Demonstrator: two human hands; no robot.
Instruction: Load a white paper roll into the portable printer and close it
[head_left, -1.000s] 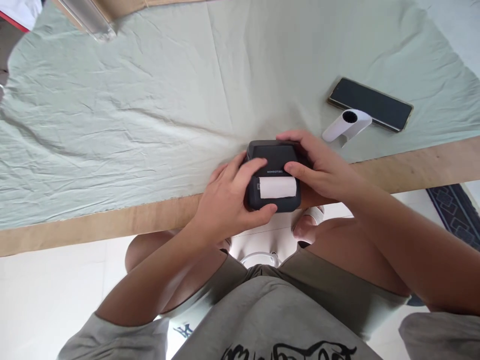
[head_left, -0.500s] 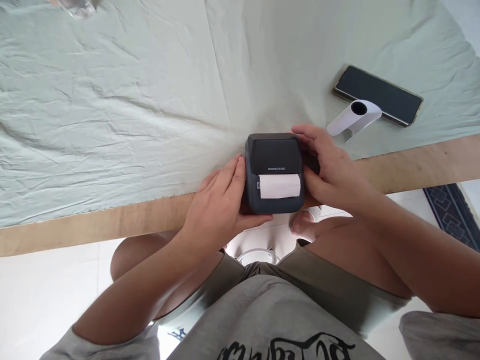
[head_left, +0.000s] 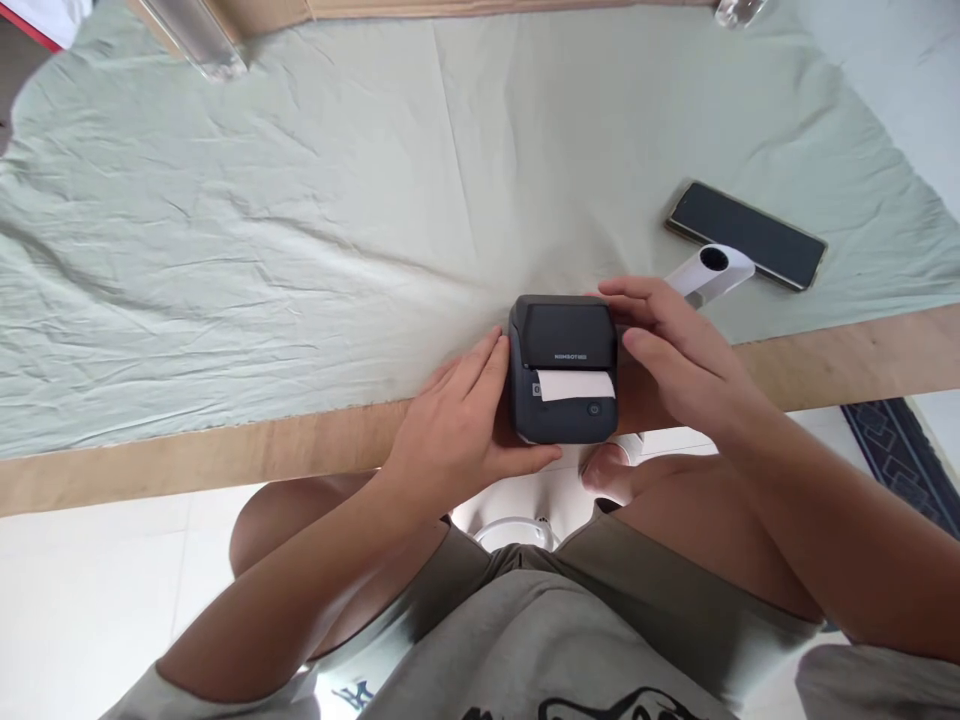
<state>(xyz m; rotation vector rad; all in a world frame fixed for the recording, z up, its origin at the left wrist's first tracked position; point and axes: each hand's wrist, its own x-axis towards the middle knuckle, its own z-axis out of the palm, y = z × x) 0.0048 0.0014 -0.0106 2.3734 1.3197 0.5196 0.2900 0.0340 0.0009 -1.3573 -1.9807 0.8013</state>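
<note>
A dark label printer (head_left: pixel 568 333) sits at the table's front edge, its lid down. A short white paper strip (head_left: pixel 577 385) sticks out of its slot, above a round power button (head_left: pixel 594 409). My left hand (head_left: pixel 457 425) cups the printer's left side, fingers along the wall and thumb stretched beneath the front edge. At the right side is my right hand (head_left: pixel 679 350), its fingers and thumb apart. Its index fingertip reaches the back right corner; whether it touches there I cannot tell. The other right fingers are partly hidden.
Right of the printer, a white curved plastic piece (head_left: pixel 712 268) lies against a dark phone (head_left: pixel 750 235). A pale green cloth (head_left: pixel 337 200) covers the table up to its bare wooden edge (head_left: pixel 300 450). Clear posts (head_left: pixel 217 55) and cardboard (head_left: pixel 450 8) stand at the back.
The view has tilted toward the table's back. The paper strip sits higher on the printer, and the power button now shows. My right thumb has come away from the printer's side.
</note>
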